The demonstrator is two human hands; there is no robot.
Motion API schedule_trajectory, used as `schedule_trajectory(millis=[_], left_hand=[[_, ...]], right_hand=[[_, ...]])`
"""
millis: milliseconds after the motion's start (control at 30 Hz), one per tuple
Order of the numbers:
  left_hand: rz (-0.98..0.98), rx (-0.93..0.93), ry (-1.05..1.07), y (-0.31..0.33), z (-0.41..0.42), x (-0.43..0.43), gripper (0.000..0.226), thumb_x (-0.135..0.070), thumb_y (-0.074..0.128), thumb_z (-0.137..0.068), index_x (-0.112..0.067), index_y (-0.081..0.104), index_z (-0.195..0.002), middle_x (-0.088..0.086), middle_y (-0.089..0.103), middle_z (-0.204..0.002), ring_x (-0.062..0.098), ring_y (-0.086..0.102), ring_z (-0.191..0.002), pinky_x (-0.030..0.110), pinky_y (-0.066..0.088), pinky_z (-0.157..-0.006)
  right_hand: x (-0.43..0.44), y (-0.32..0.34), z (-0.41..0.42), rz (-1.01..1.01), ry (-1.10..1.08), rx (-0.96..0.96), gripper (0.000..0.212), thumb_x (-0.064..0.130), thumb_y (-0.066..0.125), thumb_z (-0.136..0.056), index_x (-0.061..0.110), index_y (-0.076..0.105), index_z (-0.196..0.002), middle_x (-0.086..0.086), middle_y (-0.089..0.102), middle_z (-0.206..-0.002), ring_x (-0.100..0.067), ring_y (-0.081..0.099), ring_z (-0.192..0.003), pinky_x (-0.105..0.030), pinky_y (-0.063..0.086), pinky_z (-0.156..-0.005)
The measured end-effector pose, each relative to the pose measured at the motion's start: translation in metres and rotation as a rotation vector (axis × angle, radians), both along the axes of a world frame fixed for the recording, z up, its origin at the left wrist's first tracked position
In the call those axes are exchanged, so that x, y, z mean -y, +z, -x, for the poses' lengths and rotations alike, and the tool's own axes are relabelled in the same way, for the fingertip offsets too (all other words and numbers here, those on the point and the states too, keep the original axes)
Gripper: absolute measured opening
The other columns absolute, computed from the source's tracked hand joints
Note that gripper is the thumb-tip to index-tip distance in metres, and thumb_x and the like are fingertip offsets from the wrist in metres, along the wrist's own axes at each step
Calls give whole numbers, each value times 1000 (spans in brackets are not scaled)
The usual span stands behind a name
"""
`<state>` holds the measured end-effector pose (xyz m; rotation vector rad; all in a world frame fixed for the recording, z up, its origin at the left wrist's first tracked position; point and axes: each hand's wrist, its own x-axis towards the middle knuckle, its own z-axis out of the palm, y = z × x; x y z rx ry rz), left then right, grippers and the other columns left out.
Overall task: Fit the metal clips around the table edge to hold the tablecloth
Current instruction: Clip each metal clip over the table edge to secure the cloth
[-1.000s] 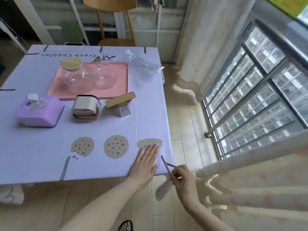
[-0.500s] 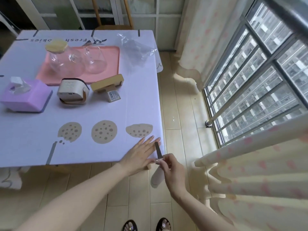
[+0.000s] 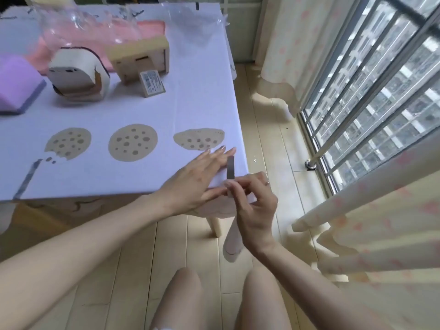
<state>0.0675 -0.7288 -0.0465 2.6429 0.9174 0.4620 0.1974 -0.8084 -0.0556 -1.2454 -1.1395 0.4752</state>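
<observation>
Head view: the metal clip (image 3: pixel 230 168) stands at the near edge of the worktop (image 3: pixel 71 196), close to its right corner, its upper strip lying on the lilac tablecloth (image 3: pixel 190 98). The right hand (image 3: pixel 256 206) has a pinching grip on the clip's near end, thumb and forefinger closed on it. Just left of the clip the left hand (image 3: pixel 197 179) lies flat on the cloth, its grip open, fingers straight and holding nothing, fingertips alongside the strip. Beyond the clip is a printed cookie (image 3: pixel 198 139). Far left of the clip is a purple box (image 3: pixel 16 84).
</observation>
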Motion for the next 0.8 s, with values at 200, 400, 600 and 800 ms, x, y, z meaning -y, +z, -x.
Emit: schedule_trajectory(millis=[200,400,600,800], left_hand=[[-177,-72,-30,-9,1,-3,63,-53,27,-92,-16,23,-143,3,25,-154,13,18,-143,29,9,-116],[-41,-8,16,-4,5,2,61,-65,32,-82,-36,11,-130,-23,16,-152,-13,20,-131,11,28,-97],[24,102,-7,-3,3,0,56,-33,50,-79,-19,26,-127,-21,21,-150,-3,33,-133,36,40,-105],[-169,176,41,-5,2,-2,37,-23,61,-75,-12,50,-109,0,47,-126,9,46,-120,35,45,-91]], right_hand=[[-11,-10,-9,-123,81,-5,12,24,64,-80,29,61,-91,6,61,-73,-14,51,-65,-20,40,-64],[-6,-17,-20,-200,313,9,24,7,69,-79,14,63,-101,0,64,-77,-14,57,-69,-21,45,-68],[0,-31,-9,-183,487,-48,15,5,69,-77,17,68,-86,5,73,-84,-13,66,-71,-21,48,-61],[-1,-41,-2,-262,427,-116,7,0,65,-78,5,65,-81,-11,68,-72,-24,61,-54,-25,49,-49]])
